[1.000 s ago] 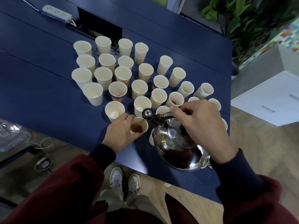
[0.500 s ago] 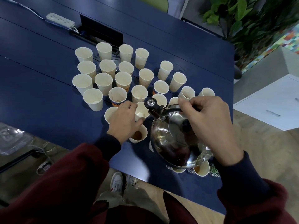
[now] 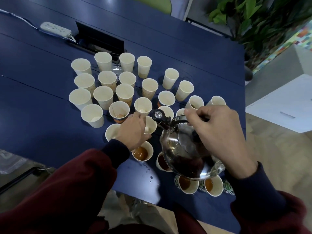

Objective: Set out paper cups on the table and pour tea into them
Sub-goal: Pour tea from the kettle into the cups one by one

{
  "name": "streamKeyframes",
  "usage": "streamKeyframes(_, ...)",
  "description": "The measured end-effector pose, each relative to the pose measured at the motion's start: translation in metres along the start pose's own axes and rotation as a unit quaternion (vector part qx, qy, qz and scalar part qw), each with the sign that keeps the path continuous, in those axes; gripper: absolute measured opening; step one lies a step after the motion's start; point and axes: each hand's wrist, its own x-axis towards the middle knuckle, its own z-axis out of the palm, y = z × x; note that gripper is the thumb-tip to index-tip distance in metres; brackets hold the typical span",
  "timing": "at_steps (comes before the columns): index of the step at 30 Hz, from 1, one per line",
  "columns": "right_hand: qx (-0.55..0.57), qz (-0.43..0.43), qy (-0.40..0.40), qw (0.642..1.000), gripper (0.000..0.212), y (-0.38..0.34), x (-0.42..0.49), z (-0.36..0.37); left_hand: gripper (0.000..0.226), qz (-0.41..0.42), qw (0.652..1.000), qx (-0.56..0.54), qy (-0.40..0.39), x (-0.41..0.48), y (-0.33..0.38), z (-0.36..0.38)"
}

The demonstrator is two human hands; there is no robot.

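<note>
1. Over twenty paper cups (image 3: 103,97) stand upright in loose rows on a blue table (image 3: 42,107). Most look empty (a few interiors are too dim to read).
2. Four filled cups (image 3: 142,152) hold brown tea at the near edge of the table. One sits just beside the left wrist, and one is partly hidden under the kettle.
3. The left hand (image 3: 135,130) reaches over the front row. Its fingers and thumb curl round the side of an empty cup (image 3: 151,126) just behind the nearest filled one.
4. The right hand (image 3: 219,132) grips the black handle (image 3: 179,121) of a steel kettle (image 3: 175,149), fingers curled round it. The kettle hangs above the filled cups with its lid (image 3: 189,141) askew (dark tea shows inside).
5. Droplets (image 3: 148,173) lie on the table between the filled cups.
6. A power strip (image 3: 55,29) lies at the far left, with a potted plant (image 3: 253,17) and a white cabinet (image 3: 278,105) beyond the table.
</note>
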Motion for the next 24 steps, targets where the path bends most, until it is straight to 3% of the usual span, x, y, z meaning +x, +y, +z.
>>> streamKeyframes(10, -0.063, 0.079, 0.030, 0.994, 0.037, -0.028, 0.006, 0.012, 0.063, 0.054, 0.996, -0.025, -0.066, 0.013, -0.024, -0.010)
streamKeyframes(24, -0.089, 0.081, 0.045, 0.992, 0.048, -0.033, 0.017, 0.036, 0.058, 0.074, 0.993, -0.073, -0.056, 0.021, -0.029, -0.014)
